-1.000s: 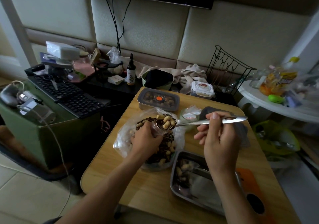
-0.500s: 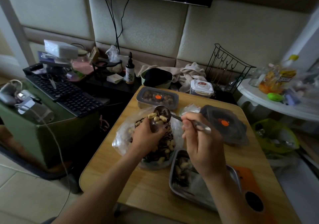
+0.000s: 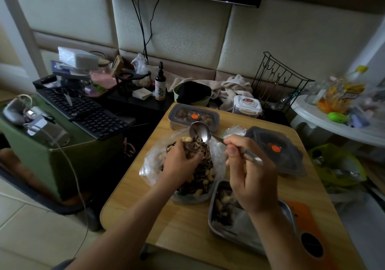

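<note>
With a lidded steel box [image 3: 193,116] just behind the clear plastic bag [image 3: 150,161], the left hand [image 3: 181,163] curls its grip round pale peanuts [image 3: 186,139] while the right hand [image 3: 252,174] pinches the silver metal spoon [image 3: 200,133] above it, now emptied.

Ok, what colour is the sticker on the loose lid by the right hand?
Orange sticker on the grey lid; head view shows it.

The wooden bench [image 3: 187,224] carries a clear bag of nuts and seeds [image 3: 203,178] at its middle. A steel tray [image 3: 245,226] lies just right of it, a lidded container [image 3: 193,116] sits at the far edge, a dark lid [image 3: 277,151] lies to the right, and an orange pad [image 3: 308,224] lies at the near right corner.
</note>
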Available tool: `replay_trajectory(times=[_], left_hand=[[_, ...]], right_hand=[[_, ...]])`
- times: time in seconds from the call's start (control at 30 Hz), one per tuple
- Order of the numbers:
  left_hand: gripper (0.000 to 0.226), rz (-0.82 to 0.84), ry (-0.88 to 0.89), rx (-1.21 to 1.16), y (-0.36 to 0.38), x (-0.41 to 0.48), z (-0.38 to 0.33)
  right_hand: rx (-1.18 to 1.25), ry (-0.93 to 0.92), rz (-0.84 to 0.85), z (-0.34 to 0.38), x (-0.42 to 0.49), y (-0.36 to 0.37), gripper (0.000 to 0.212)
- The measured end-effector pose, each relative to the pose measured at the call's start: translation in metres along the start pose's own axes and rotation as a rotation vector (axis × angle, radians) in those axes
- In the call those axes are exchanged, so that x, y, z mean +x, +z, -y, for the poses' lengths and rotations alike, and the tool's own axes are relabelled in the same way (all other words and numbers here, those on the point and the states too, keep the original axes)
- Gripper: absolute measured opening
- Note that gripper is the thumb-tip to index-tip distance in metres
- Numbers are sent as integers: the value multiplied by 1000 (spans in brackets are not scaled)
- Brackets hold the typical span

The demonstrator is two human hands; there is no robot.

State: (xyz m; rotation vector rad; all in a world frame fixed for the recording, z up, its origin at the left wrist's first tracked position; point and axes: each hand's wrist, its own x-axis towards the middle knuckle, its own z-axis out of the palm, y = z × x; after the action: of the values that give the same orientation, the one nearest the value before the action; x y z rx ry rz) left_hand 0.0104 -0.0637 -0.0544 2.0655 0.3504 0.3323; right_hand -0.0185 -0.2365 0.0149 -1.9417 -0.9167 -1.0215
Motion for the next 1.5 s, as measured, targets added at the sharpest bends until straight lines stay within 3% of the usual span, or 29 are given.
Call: replay_trajectory(times=[0.3, 0.7, 0.9, 1.07, 1.23, 1.5], left_hand=[[32, -40, 62, 59, 1, 1, -1], [32, -43, 89, -35, -1, -4, -8], [39, -5, 80, -57, -3, -6, -9], [43, 57, -19, -137, -2, -7, -1], [26, 16, -35, -216, -2, -7, -4], [28, -101, -65, -166, -7, -23, -2]], right_hand=[[12, -19, 6, -2, -2, 0, 38], [65, -61, 6, -2, -2, -2, 36], [67, 1, -15, 0, -2, -1, 36], [-16, 217, -188, -9, -2, -3, 27], [141, 525, -246, -11, -4, -3, 23], [451, 966, -249, -9, -3, 14, 31]])
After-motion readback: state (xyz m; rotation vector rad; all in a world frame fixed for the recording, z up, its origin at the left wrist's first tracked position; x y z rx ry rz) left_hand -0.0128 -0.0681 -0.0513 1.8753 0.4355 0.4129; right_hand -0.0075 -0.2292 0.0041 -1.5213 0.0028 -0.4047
